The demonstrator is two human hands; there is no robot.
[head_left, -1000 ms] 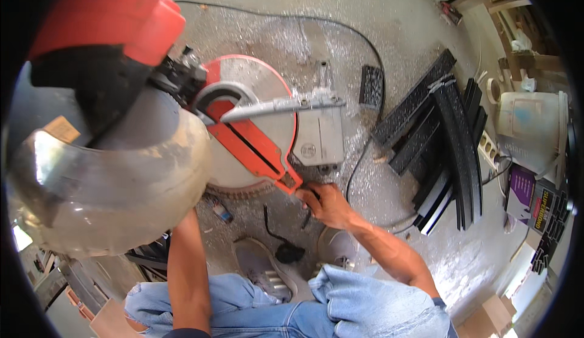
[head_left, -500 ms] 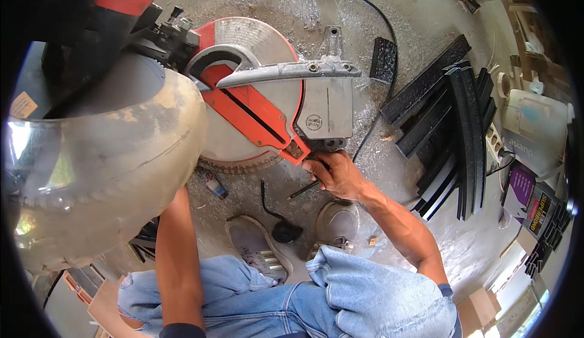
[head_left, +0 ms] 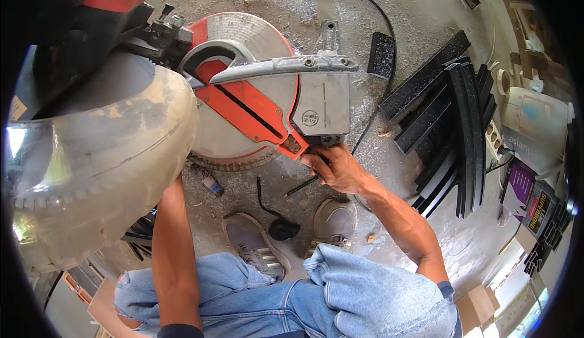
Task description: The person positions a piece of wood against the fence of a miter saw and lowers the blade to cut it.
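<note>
A miter saw with a round grey turntable (head_left: 243, 28) and a grey metal fence (head_left: 286, 65) sits on the floor before me. My right hand (head_left: 338, 169) is closed around the dark handle at the end of the saw's red table arm (head_left: 246, 108). At left, the scuffed clear blade guard (head_left: 115, 155) looms close, with part of the toothed blade (head_left: 131, 64) behind it. My left forearm (head_left: 175, 253) reaches up beneath the guard, which hides my left hand. Between my feet lies a black coiled item with a strap (head_left: 283, 229); a dark pencil (head_left: 302, 186) is near my right hand.
Black strips (head_left: 465, 137) are piled at right, with a short black offcut (head_left: 381, 55) beside a cable (head_left: 389, 19). Farther right stand a translucent container (head_left: 532, 128) and boxes (head_left: 520, 189). A small tube-like bottle (head_left: 212, 185) lies under the saw's near edge. Pale chips litter the floor.
The view has shifted slightly, so the saw and guard sit a little farther left and higher. My right hand keeps its hold on the handle, its fingers slightly shifted.
</note>
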